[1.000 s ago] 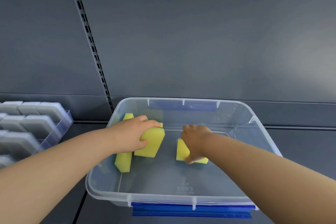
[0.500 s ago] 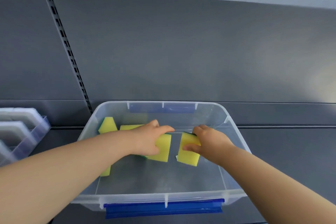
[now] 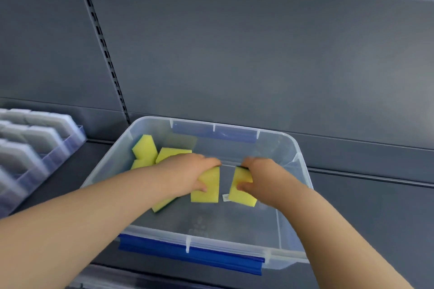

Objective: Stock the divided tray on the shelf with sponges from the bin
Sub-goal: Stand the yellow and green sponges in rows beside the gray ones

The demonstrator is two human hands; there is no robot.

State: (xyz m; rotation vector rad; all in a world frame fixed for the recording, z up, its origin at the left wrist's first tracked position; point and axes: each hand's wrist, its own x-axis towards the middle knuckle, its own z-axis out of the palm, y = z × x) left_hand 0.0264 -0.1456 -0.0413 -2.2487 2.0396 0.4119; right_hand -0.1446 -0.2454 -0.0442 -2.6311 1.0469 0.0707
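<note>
Our left hand point(image 3: 187, 178) grips the left sponge point(image 3: 207, 189), our right hand point(image 3: 260, 178) the right sponge point(image 3: 242, 192), both now tipped on edge mid-frame in the bin point(image 3: 303, 171). Possibly a second hides under our left palm; the divided tray point(image 3: 35, 148) waits far left.

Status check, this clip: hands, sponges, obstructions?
Left hand grips one sponge, right hand grips second sponge. Both inside bin. Divided tray at left, nothing seen blocking.
</note>
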